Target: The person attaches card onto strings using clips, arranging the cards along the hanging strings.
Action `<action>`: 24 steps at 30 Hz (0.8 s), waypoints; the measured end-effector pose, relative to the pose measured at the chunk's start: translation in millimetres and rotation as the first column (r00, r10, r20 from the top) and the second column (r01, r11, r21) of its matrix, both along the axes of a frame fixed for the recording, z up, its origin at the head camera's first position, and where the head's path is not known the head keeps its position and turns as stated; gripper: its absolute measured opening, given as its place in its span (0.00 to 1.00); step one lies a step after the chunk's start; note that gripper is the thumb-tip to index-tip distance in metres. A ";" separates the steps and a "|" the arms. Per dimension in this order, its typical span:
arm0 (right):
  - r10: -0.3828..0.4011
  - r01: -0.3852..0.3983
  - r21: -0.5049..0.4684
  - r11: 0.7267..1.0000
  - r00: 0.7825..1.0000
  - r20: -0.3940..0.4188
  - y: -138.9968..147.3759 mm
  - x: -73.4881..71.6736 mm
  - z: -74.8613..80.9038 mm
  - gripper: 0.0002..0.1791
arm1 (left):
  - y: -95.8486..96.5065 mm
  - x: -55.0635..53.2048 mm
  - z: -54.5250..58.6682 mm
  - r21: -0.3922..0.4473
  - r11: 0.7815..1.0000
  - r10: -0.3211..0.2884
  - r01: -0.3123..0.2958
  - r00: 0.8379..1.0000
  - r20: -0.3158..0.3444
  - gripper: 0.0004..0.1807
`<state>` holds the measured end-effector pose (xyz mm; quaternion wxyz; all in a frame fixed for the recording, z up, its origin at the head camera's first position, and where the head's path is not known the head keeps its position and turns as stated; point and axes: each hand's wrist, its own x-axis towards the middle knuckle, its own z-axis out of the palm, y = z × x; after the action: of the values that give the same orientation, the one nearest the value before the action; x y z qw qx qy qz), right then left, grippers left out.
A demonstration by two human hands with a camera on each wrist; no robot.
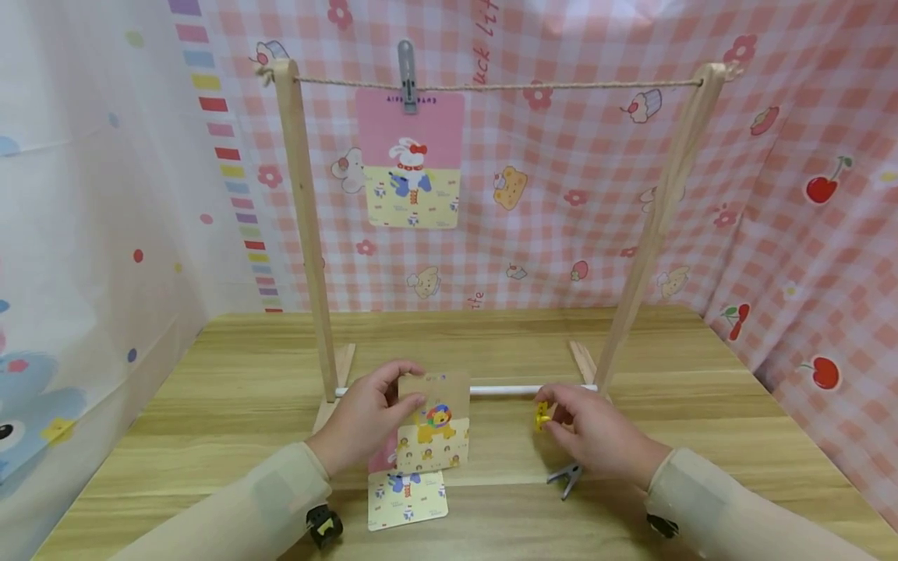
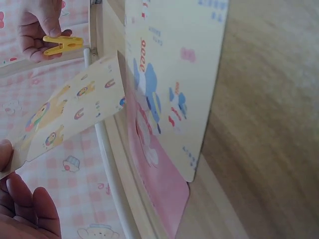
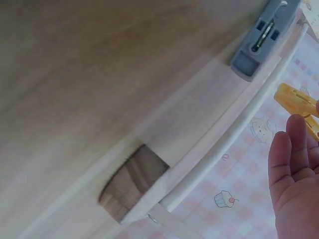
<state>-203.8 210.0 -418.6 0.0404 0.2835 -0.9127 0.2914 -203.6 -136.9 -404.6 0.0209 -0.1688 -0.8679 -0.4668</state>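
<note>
My left hand (image 1: 372, 413) pinches the upper left edge of a tan and cream card with a lion on it (image 1: 443, 428), thumb in front. The lion card is raised over the table and overlaps a pink and yellow rabbit card (image 1: 408, 499) that lies on the wood. Between the thumb and fingers of my right hand (image 1: 596, 428) is a small yellow clothespin (image 1: 542, 417); the left wrist view shows the yellow clothespin (image 2: 62, 45) side on. Just below the right hand, a grey clothespin (image 1: 565, 478) lies on the table.
A wooden frame (image 1: 306, 210) stands behind the hands, with a rope (image 1: 561, 86) strung across its top and a white rod (image 1: 505, 389) low down. On the rope, another grey clothespin (image 1: 407, 74) holds a second rabbit card (image 1: 411, 187). Patterned cloth (image 1: 547, 234) hangs behind.
</note>
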 end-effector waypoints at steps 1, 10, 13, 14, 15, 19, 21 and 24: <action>-0.001 0.001 -0.008 1.000 1.000 -0.007 -0.3 0.1 0.5 0.16 | 0.3 0.0 0.6 0.001 1.000 -0.003 0.003 1.000 -0.005 0.18; 0.005 -0.008 -0.077 0.997 0.999 -0.039 -3.4 2.4 10.1 0.17 | 3.6 -2.6 4.4 0.001 1.000 -0.030 0.030 0.997 -0.070 0.17; 0.001 -0.004 -0.096 0.995 0.999 -0.034 -4.8 2.8 11.5 0.17 | 4.9 -3.5 6.8 0.000 0.999 -0.048 0.048 0.994 -0.097 0.17; -0.002 -0.001 -0.102 0.995 0.999 -0.034 -5.4 3.0 11.9 0.17 | 5.5 -3.5 7.8 0.000 0.999 -0.052 0.052 0.993 -0.103 0.16; -0.002 -0.002 -0.110 0.994 0.999 -0.036 -6.0 3.0 12.4 0.16 | 6.0 -3.4 9.0 -0.001 0.998 -0.056 0.057 0.992 -0.109 0.16; 0.002 -0.009 -0.142 0.990 0.999 -0.048 -6.5 3.1 13.4 0.16 | 8.0 -3.3 13.1 -0.002 0.998 -0.063 0.064 0.991 -0.122 0.16; 0.001 -0.010 -0.151 0.989 0.998 -0.058 -6.6 3.1 13.7 0.17 | 9.2 -3.6 15.2 0.002 0.998 -0.065 0.066 0.990 -0.122 0.16; 0.001 -0.012 -0.156 0.988 0.998 -0.068 -7.0 3.3 14.1 0.17 | 11.2 -4.8 18.7 0.011 0.998 -0.064 0.066 0.990 -0.124 0.16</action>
<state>-200.5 203.1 -404.5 0.0925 0.2921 -0.8842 0.3526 -208.4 -125.6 -385.9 0.0607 -0.2255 -0.8555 -0.4622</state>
